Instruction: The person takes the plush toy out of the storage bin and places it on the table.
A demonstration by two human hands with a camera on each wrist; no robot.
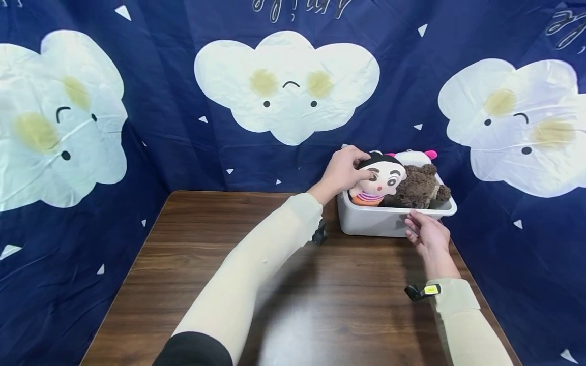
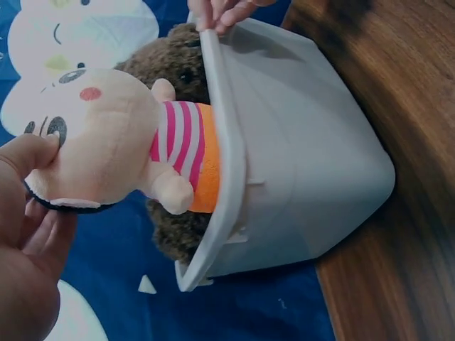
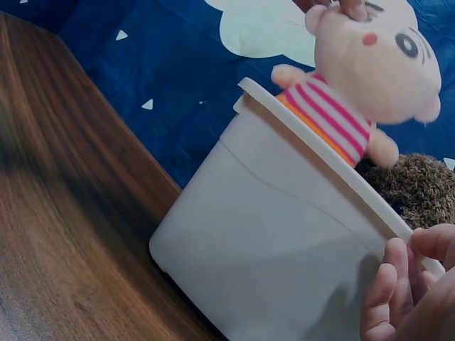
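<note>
Left grip pinches a plush doll partly in a smooth bin.

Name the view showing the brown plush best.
Head: the brown plush is least covered, beside the doll. Left wrist shows parts either side of the doll; right wrist, only a patch behind the box wall.

1. Table: brown top with dark, streaked wood grain.
2. Bin: light grey, rimmed; stands upright directly on the table.
3. Table extent: to the left of the bin and on its near side.
4. Pale glare: on the table, toward the near left of the bin.
</note>
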